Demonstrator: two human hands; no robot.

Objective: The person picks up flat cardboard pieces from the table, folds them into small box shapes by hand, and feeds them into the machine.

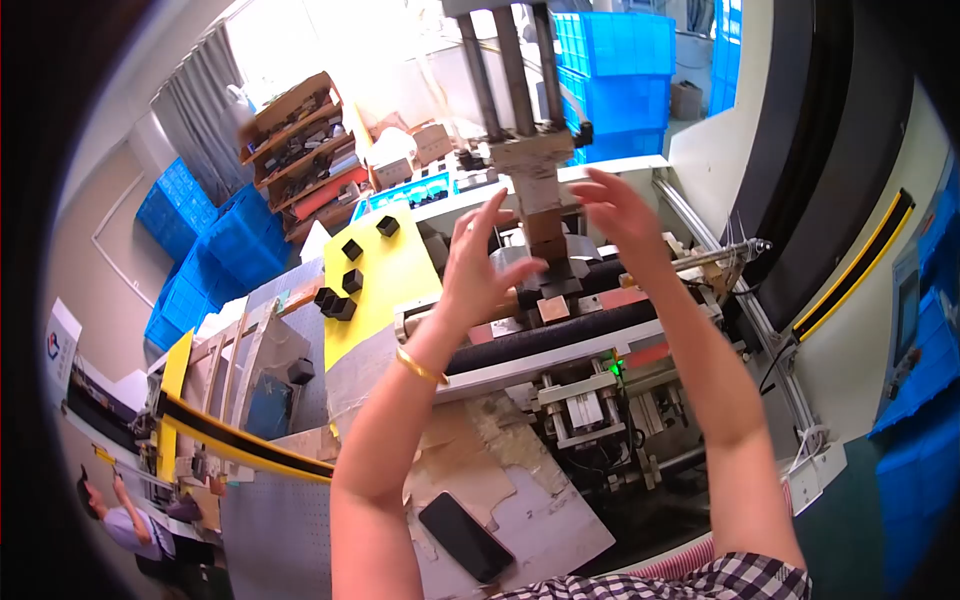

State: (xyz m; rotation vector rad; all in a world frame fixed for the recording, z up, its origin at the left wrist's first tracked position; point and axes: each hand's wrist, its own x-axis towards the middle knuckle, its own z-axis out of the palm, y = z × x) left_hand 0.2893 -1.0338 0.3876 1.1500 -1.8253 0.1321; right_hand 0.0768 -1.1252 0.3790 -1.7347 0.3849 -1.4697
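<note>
Both my hands are raised on either side of a machine's vertical press head (530,180). My left hand (478,265) is open, its thumb stretched toward the press and the fingers pointing up. My right hand (622,222) is open too, fingers apart and slightly blurred, to the right of the press column. Between them, a brown block (546,232) forms the lower end of the column. Directly below it is a dark block-shaped piece (560,278); whether they touch I cannot tell. A small tan block (553,309) sits just in front. Neither hand appears to hold anything.
Several small black boxes (352,281) lie on a yellow sheet (385,320) at left. A black phone (466,537) rests on a board in front. Blue crates (615,85) stand behind, and a yellow-black bar (855,262) rises at right. Another person (130,520) is at far left.
</note>
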